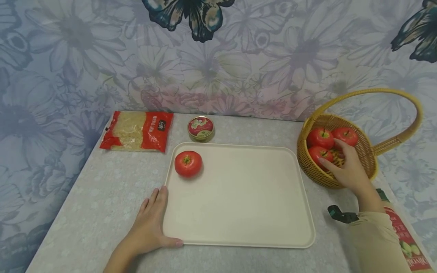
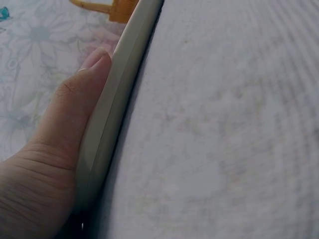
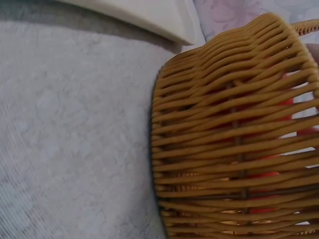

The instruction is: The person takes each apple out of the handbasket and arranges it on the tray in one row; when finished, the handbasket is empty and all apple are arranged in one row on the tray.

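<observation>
In the head view, my left hand (image 1: 150,223) lies at the near left corner of a cream rectangular tray (image 1: 246,197). Its straight fingers touch the left side and its thumb the front edge; the left wrist view shows the thumb (image 2: 75,104) against the rim. A red tomato (image 1: 188,164) sits in the tray's far left corner. My right hand (image 1: 349,168) reaches into a yellow wicker basket (image 1: 315,172), fingers spread among red tomatoes (image 1: 320,137). The thumb touches the nearest tomato (image 1: 320,154). In the right wrist view the basket wall (image 3: 234,144) hides most of the fruit.
A red-and-clear bag (image 1: 136,131) of pale yellow food and a small round tin (image 1: 200,129) lie behind the tray. A red printed package (image 1: 406,237) is partly under the right sleeve. The basket's tall handle (image 1: 372,91) arches toward the patterned wall.
</observation>
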The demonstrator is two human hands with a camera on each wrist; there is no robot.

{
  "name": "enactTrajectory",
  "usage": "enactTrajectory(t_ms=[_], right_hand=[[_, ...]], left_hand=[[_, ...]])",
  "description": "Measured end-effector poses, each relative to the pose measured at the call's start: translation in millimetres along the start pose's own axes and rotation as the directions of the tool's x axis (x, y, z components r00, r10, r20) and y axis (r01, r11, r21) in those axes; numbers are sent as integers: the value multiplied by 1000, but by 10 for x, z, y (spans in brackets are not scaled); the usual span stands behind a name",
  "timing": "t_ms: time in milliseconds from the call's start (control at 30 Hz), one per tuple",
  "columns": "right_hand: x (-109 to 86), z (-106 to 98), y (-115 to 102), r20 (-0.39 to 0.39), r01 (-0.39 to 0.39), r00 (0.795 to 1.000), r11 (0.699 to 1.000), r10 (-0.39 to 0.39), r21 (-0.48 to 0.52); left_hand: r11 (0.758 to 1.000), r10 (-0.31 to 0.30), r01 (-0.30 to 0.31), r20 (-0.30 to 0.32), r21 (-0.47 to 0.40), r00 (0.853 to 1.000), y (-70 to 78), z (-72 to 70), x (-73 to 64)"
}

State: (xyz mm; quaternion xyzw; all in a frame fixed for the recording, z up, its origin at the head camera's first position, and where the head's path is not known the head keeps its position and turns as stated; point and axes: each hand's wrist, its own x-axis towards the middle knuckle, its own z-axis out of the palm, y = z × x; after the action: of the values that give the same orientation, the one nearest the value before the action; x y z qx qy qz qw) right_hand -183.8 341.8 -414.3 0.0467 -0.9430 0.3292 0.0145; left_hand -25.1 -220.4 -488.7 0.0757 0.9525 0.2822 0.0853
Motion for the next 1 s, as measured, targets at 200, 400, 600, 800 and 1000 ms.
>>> enactTrajectory(t_ms=[200, 400, 600, 800, 1000], right_hand=[[32, 27, 55, 68, 64, 996, 998, -62, -27], [106, 21, 43, 120, 92, 989, 994, -84, -64], [139, 23, 27, 181, 11, 984, 995, 6, -95], [156, 24, 71, 197, -6, 980, 992, 30, -124], [169, -4, 102, 201, 28, 980, 992, -4, -119]], left_hand=[[1000, 23, -23, -24, -1, 999, 8, -2, -4], [1000, 29, -29, -31, 4, 999, 14, -7, -6], [1000, -1, 1, 1, 3, 1000, 12, -8, 5], [1000, -8, 8, 11, -8, 1000, 9, -14, 9], [1000, -9, 9, 13, -11, 1000, 6, -13, -1]])
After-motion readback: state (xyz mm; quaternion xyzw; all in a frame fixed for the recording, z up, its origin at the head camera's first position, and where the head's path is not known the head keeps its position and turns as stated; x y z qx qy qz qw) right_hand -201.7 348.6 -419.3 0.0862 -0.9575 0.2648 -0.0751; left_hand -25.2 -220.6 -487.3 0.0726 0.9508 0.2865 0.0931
